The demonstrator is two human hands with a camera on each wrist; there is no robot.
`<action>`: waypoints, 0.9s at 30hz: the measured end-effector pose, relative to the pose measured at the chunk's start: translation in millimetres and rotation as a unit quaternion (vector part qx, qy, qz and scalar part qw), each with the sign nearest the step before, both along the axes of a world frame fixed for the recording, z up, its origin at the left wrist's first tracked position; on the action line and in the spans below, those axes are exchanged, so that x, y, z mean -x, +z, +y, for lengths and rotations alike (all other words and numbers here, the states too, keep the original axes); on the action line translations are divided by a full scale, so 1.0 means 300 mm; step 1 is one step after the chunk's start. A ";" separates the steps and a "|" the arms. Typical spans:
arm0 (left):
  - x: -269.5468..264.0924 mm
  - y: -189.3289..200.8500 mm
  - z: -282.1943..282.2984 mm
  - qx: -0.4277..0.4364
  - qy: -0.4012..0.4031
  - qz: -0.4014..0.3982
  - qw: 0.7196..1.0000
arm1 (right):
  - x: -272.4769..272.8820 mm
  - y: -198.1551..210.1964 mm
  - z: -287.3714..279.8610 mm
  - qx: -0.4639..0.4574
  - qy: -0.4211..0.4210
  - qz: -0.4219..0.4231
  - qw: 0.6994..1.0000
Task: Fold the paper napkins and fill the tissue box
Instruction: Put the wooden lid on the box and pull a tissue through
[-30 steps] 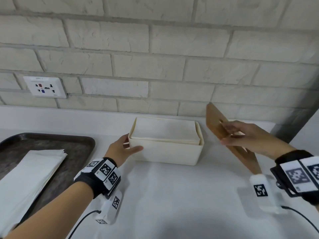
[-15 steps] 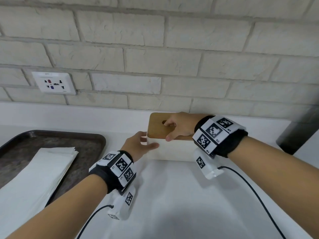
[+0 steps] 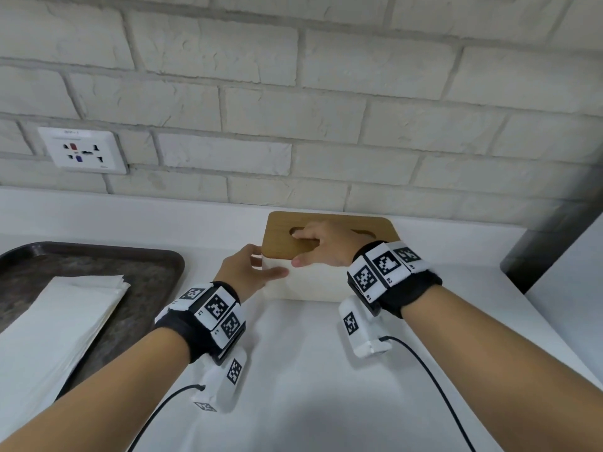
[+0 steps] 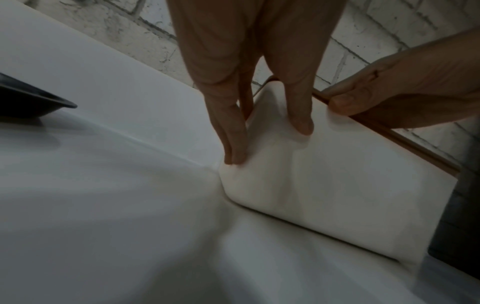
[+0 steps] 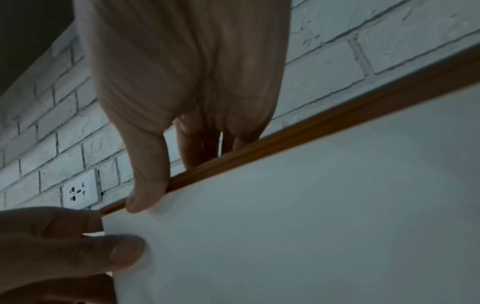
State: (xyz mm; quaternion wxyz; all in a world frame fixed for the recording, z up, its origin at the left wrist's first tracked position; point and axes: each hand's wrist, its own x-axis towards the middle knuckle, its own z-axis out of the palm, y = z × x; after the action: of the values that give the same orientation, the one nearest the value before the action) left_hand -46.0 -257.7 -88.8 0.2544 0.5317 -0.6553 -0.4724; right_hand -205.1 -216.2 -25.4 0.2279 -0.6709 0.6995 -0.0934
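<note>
Gripping the box (image 3: 313,283) on the counter (image 3: 326,393) by its corner with my left hand (image 3: 243,272) while my right hand (image 3: 323,244) pinches the lid (image 3: 280,238) lying on it, fingers (image 3: 305,235) in its slot, gotta keep it level imo

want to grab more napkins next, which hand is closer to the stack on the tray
Left. The left hand holds the left end of the tissue box, the side toward the napkin stack on the tray; the right hand grips the wooden lid, farther off.
</note>
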 end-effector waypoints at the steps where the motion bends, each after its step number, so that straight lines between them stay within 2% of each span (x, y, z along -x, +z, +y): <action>1: -0.002 0.004 0.000 0.000 -0.001 -0.008 1.000 | -0.003 0.000 0.005 -0.003 0.008 0.013 1.000; 4: -0.013 0.045 0.002 0.017 -0.041 -0.083 0.996 | 0.012 0.019 0.030 0.008 0.019 0.025 0.999; 6: -0.021 0.093 0.000 0.054 -0.071 -0.112 0.990 | 0.070 0.046 0.051 0.084 -0.024 -0.026 0.996; 8: -0.016 0.140 0.004 0.136 -0.085 -0.145 0.976 | 0.165 0.059 0.073 0.123 -0.085 -0.049 0.988; 11: 0.029 0.160 -0.008 0.231 -0.136 -0.215 0.939 | 0.293 0.007 0.092 0.043 -0.134 0.005 0.990; 13: 0.074 0.143 -0.031 0.210 -0.164 -0.260 0.928 | 0.331 -0.046 0.087 0.020 -0.136 0.024 0.990; 16: 0.137 0.113 -0.047 0.171 -0.156 -0.274 0.933 | 0.349 -0.092 0.078 0.033 -0.142 -0.020 0.989; 21: 0.175 0.086 -0.030 0.222 -0.153 -0.336 0.902 | 0.372 -0.120 0.068 0.053 -0.137 -0.044 0.988; 24: 0.176 0.081 -0.026 0.233 -0.150 -0.348 0.896 | 0.373 -0.135 0.067 0.058 -0.142 -0.059 0.986; 27: 0.180 0.078 -0.024 0.242 -0.143 -0.349 0.894 | 0.376 -0.145 0.059 0.049 -0.140 0.004 0.989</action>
State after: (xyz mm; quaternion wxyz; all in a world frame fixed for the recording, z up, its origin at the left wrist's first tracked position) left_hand -99.9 -264.8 -65.5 0.0594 0.4850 -0.8650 -0.1144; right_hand -317.8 -198.5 -68.8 0.1765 -0.5768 0.7823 -0.1556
